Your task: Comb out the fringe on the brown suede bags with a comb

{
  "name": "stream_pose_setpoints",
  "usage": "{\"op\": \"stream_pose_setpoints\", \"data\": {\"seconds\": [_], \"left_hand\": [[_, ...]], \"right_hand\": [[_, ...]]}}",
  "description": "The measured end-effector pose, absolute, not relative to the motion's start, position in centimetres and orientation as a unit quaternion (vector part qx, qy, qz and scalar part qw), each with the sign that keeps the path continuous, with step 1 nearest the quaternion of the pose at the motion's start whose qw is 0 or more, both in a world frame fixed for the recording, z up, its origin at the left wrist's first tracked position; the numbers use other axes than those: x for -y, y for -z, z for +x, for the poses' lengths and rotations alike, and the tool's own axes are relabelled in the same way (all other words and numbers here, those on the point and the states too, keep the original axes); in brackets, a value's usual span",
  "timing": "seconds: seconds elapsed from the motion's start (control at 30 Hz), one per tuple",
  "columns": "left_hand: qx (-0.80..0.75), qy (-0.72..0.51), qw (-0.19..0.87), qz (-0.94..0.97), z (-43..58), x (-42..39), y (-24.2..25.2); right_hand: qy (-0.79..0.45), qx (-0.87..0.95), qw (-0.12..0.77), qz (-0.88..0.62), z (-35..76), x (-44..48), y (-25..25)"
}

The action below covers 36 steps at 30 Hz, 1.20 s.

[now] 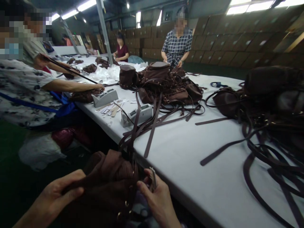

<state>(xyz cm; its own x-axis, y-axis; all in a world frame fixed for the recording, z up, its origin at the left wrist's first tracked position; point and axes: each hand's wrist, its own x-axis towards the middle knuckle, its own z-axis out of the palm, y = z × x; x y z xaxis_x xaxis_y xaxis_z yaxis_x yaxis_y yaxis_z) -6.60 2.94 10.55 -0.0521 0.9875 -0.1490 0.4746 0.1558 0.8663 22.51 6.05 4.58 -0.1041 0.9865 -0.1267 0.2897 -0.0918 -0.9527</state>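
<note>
A dark brown bag [106, 183] with small gold-coloured rings hangs in front of me, below the table's edge. My left hand [57, 193] is closed on the bag's left side, thumb on top of the material. At its right edge, my right hand [159, 196] is closed around a small, flat, greyish tool [153, 178] that looks metallic; its exact kind is unclear. The right thumb tip is close to the bag's edge, and I cannot tell whether it touches. Darkness hides the lower part of the bag.
On the white table [175, 155] lie a pile of brown bags [161, 79] with trailing straps and another pile [273, 95] at right. Two grey tape dispensers [140, 115] stand near paper scraps [111, 108]. A co-worker's arm [73, 86] reaches in from the left; others work behind.
</note>
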Motion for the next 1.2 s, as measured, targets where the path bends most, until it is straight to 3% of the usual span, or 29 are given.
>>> {"op": "stream_pose_setpoints", "data": {"seconds": [0.07,0.17,0.37,0.5,0.73,0.97,1.07,1.2], "left_hand": [[-0.568,-0.251,0.422,0.661,-6.0,-3.3,-11.1],[-0.517,-0.239,0.41,0.712,-4.9,-4.2,-11.4],[-0.52,-0.203,0.362,0.746,-5.1,-4.9,-10.3],[-0.532,-0.167,0.305,0.772,-4.8,-4.3,-10.4],[-0.351,0.032,0.308,0.884,-3.5,-6.7,-12.9],[-0.471,-0.052,0.358,0.805,-4.4,-3.4,-7.5],[-0.563,-0.112,0.437,0.693,-4.2,-1.8,-5.8],[-0.642,-0.25,0.518,0.508,-3.8,-0.8,-4.7]], "right_hand": [[-0.449,0.625,0.385,-0.509,23.4,-7.6,-6.9],[-0.429,0.724,0.366,-0.397,22.5,-9.0,-9.0],[-0.382,0.789,0.272,-0.398,19.4,-7.1,-6.6],[-0.399,0.831,0.245,-0.301,19.6,-5.8,-6.6],[-0.493,0.804,0.239,-0.229,20.6,-5.5,-11.2],[-0.574,0.689,0.331,-0.292,20.9,-4.5,-10.1],[-0.606,0.621,0.358,-0.344,20.3,-5.7,-9.3],[-0.467,0.657,0.403,-0.433,20.9,-8.8,-8.8]]}}
